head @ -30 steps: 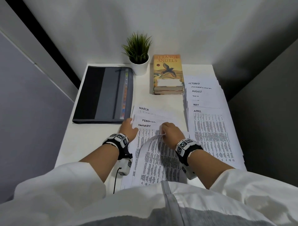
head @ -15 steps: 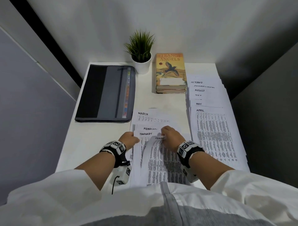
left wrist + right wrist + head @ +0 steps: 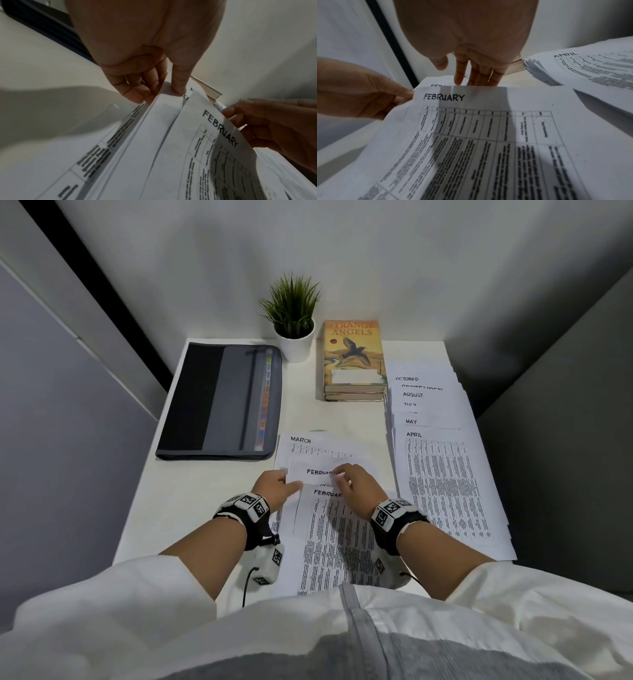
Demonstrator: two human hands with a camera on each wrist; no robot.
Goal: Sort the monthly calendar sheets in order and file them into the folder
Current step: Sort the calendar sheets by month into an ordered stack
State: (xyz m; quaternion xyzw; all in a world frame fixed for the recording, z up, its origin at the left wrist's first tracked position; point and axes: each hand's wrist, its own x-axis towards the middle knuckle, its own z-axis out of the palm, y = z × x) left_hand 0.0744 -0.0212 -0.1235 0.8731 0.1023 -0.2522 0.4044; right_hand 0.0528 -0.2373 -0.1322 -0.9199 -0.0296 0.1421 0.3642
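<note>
Left hand [image 3: 137,75] pinches the near stack's corner; right hand [image 3: 356,484], fingers straight, slips under the top February sheet [image 3: 488,121], lifting it off the surface; thin pages may cling, so two could lift together.

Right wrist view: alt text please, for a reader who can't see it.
A calendar sheet headed FEBRUARY fills the frame, its top edge under the straight fingers of the right hand. The left hand pinches the sheet's left corner. Another FEBRUARY sheet peeks out behind, and a stack topped by APRIL lies at the right.
</note>
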